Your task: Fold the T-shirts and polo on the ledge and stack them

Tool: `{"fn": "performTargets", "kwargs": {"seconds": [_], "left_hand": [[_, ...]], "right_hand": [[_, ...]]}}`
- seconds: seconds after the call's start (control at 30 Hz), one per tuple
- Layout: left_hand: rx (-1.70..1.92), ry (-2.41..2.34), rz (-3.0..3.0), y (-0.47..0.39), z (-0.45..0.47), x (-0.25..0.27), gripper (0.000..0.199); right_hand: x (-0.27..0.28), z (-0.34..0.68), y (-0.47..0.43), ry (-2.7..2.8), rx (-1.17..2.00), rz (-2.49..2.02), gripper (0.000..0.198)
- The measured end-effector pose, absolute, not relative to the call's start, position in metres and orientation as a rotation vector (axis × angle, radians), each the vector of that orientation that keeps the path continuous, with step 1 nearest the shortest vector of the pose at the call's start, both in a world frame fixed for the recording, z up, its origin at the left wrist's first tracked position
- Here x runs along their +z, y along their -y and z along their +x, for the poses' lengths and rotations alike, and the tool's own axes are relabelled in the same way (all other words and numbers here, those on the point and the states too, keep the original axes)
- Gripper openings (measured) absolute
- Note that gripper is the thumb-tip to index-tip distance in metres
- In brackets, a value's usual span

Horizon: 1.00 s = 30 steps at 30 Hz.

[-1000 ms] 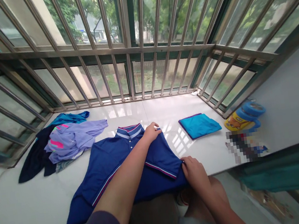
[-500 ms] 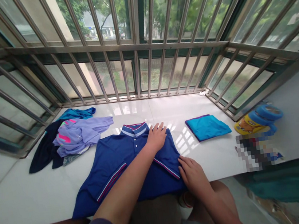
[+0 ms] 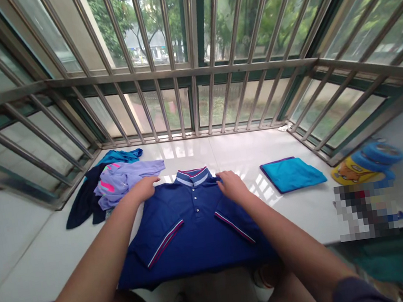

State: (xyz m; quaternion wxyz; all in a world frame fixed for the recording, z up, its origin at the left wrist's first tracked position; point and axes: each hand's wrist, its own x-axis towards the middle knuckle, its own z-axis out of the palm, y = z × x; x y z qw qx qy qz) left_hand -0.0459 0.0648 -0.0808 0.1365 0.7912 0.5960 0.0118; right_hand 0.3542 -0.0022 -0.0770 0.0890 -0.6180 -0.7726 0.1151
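While the navy polo shirt [image 3: 202, 242] lay front-up across the window ledge [image 3: 46, 270], left hand [image 3: 147, 188] and right hand [image 3: 231, 184] flanked its collar, seemingly to level the shoulders, whether either grip pinched fabric being unclear.

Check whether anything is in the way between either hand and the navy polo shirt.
Nothing visible is: the left hand and right hand are at the shoulders of the navy polo shirt, either side of its collar. The lilac garment lies beside the left hand, not between it and the shirt.
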Motion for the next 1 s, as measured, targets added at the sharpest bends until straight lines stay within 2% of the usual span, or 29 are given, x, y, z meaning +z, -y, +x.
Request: {"fn": "performTargets", "kwargs": {"seconds": [0.1,0.17,0.27,0.37,0.5,0.63,0.77,0.87,1.0], "left_hand": [[-0.078,-1.603,2.320,-0.072,-0.055,-0.085,0.052],[-0.127,-1.574,2.334,-0.075,-0.054,-0.089,0.051],[-0.157,-1.583,2.350,-0.076,-0.052,-0.094,0.047],[-0.110,-1.593,2.396,-0.070,-0.051,-0.090,0.029],[0.066,-1.575,2.520,-0.037,-0.061,-0.076,0.014],[0.347,-1.489,2.736,0.024,-0.081,-0.082,0.018],[0.272,-1.429,2.765,0.076,-0.099,-0.109,0.026],[0.229,-1.480,2.689,0.087,-0.106,-0.121,0.032],[0.219,-1.467,2.663,0.071,-0.108,-0.119,0.034]], "right_hand": [[-0.083,0.329,-0.040,2.242,0.409,-1.965,0.052],[-0.089,0.320,-0.059,2.210,0.471,-2.033,0.056],[-0.095,0.319,-0.070,2.230,0.518,-1.967,0.038],[-0.090,0.328,-0.062,2.300,0.450,-1.660,0.018],[-0.078,0.350,-0.017,2.344,0.354,-1.391,0.022],[-0.082,0.383,0.050,2.501,0.280,-1.167,0.027],[-0.098,0.418,0.093,2.769,0.131,-1.018,0.029],[-0.101,0.435,0.095,2.734,0.084,-1.123,0.034],[-0.094,0.435,0.066,2.597,0.045,-1.264,0.051]]}}
